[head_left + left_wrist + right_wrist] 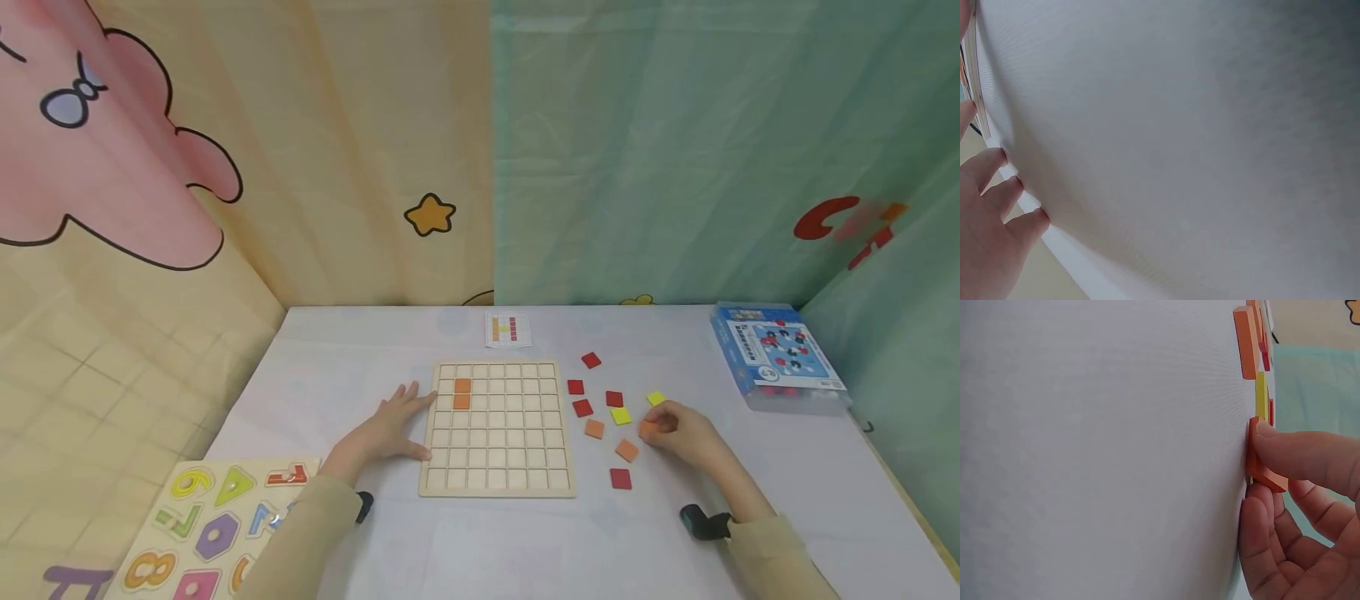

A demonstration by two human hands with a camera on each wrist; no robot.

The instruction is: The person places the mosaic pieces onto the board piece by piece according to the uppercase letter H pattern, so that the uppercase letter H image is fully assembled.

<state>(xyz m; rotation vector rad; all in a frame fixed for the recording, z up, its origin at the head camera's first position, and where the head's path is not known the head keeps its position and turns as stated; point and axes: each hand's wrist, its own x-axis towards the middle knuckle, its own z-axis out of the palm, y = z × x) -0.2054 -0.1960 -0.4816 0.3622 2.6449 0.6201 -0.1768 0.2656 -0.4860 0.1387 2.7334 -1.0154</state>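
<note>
Left hand (392,424): fingers spread at the left edge of the grid board (516,438). Orange tile (646,430): square, right of the board, pinched in the nearer right hand (686,432); whether lifted off the surface (498,546), hard to tell.

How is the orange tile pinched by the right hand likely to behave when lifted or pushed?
The orange tile looks stiff, its edges straight in the right hand. Small and thin, it is probably light. Flat and straight-sided, it would likely slide along the table, not roll.
</note>
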